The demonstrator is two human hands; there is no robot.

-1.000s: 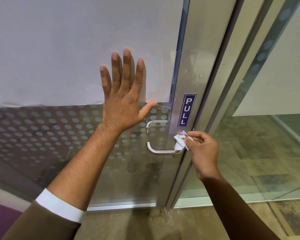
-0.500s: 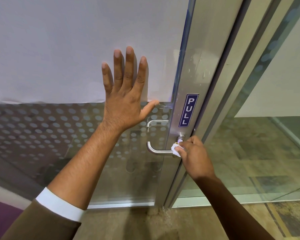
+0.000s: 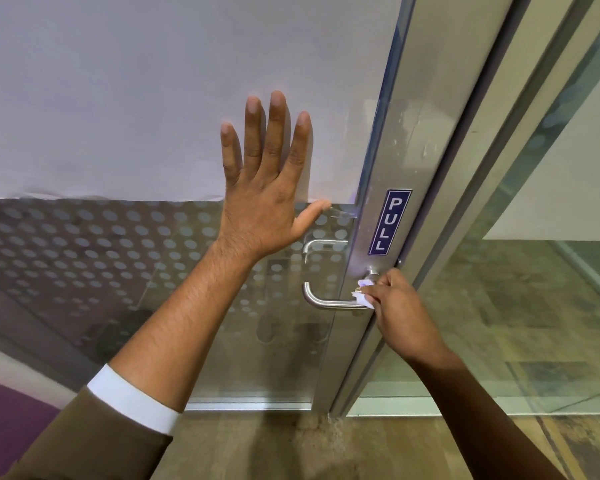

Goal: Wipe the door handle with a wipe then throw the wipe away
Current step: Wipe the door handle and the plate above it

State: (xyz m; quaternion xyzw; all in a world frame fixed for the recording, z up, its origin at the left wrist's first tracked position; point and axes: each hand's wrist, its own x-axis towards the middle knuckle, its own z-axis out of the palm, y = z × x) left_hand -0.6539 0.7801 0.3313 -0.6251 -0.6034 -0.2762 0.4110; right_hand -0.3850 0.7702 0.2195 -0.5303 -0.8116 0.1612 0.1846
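Observation:
A brushed-metal lever door handle (image 3: 326, 301) juts from the metal stile of a glass door (image 3: 378, 161). My right hand (image 3: 400, 315) grips a small crumpled white wipe (image 3: 362, 295) and presses it on the handle's inner end, near its round base. Most of the wipe is hidden by my fingers. My left hand (image 3: 269, 188) lies flat on the door's frosted panel above and left of the handle, fingers spread, holding nothing.
A blue PULL sticker (image 3: 389, 221) sits on the stile above the handle. The lower glass has a dotted film (image 3: 84, 244). A fixed glass panel (image 3: 520, 306) and metal frame stand to the right. Brown floor (image 3: 291, 448) lies below.
My right hand moved in from holding the wipe loosely beside the handle to pressing it on the handle's inner end. My left hand stayed flat on the door.

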